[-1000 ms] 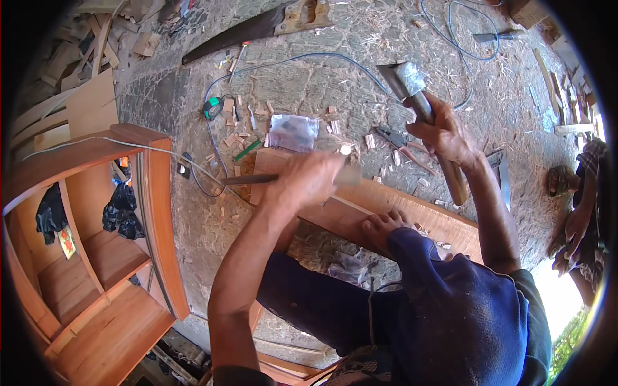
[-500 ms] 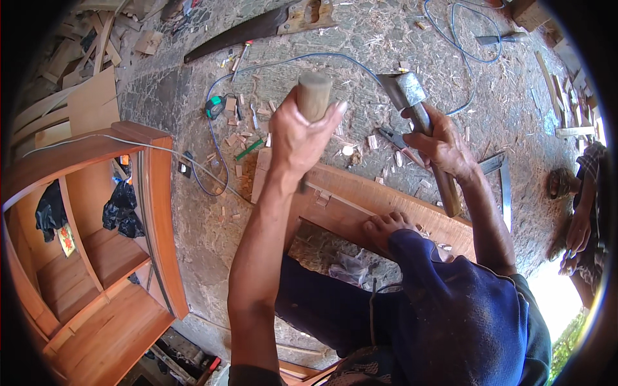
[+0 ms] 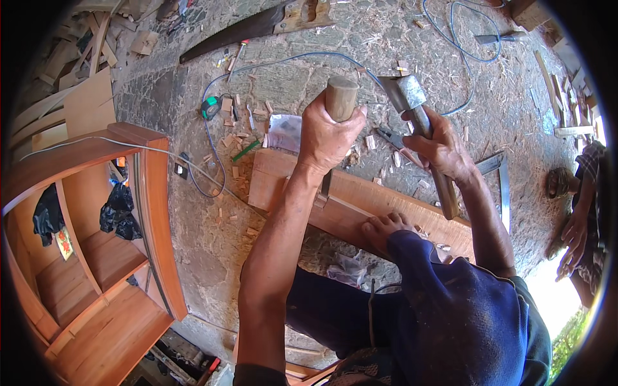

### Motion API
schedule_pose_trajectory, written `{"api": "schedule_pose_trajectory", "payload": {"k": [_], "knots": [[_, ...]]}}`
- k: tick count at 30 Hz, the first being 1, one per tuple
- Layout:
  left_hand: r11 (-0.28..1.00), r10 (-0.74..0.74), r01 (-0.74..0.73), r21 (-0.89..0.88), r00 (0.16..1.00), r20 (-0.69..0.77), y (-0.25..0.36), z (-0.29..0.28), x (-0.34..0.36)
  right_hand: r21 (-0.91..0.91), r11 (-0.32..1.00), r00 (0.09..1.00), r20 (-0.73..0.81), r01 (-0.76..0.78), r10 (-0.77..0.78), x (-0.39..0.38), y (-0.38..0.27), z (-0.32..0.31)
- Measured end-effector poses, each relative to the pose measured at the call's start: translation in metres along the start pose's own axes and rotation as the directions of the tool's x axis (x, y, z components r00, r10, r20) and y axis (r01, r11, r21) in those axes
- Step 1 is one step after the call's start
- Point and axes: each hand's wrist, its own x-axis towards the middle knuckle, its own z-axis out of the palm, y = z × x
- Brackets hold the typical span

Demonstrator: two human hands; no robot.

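Note:
My left hand (image 3: pixel 320 136) is wrapped round the thick wooden handle of a chisel (image 3: pixel 342 101), held upright. Its dark blade shows below the hand, with the tip at a notch in the reddish plank (image 3: pixel 412 209); I cannot tell whether it is cutting in. To the right, my right hand (image 3: pixel 444 147) grips the wooden shaft of a hammer (image 3: pixel 409 95). The hammer's metal head is raised beside the chisel handle, apart from it. My bare foot (image 3: pixel 385 226) rests on the plank.
A handsaw (image 3: pixel 248 27), a tape measure (image 3: pixel 210 107), pliers (image 3: pixel 391 136) and a metal square (image 3: pixel 504 186) lie about on the floor among wood chips. A wooden cabinet (image 3: pixel 158 225) stands at left. Another person's hand (image 3: pixel 571 241) shows at far right. A blue cable (image 3: pixel 290 59) loops across.
My left hand has moved right along the plank with the chisel, uncovering a pale printed sheet behind it. My right hand and the hammer have hardly moved.

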Motion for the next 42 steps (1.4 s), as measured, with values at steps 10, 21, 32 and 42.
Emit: {"api": "schedule_pose_trajectory", "payload": {"k": [10, 21, 32, 42], "knots": [[0.994, 0.032, -0.031, 0.101, 0.999, -0.007, 0.0, 0.007, -0.002, -0.018, 0.999, 0.999, 0.038, -0.029, 0.029, -0.002, -0.001, 0.005], [0.989, 0.07, -0.06, 0.134, 0.995, -0.068, -0.002, 0.022, -0.002, -0.063, 0.998, 1.0, 0.016, -0.005, 0.006, -0.005, -0.009, -0.001], [0.981, 0.0, -0.009, 0.193, 0.999, 0.048, -0.001, 0.023, 0.004, -0.659, 0.71, 0.925, -0.059, 0.247, -0.376, 0.01, -0.078, -0.038], [0.973, -0.036, 0.024, 0.228, 0.998, 0.052, -0.01, 0.027, 0.008, -0.126, 0.939, 0.884, -0.316, 0.321, -0.345, 0.037, -0.074, -0.046]]}}
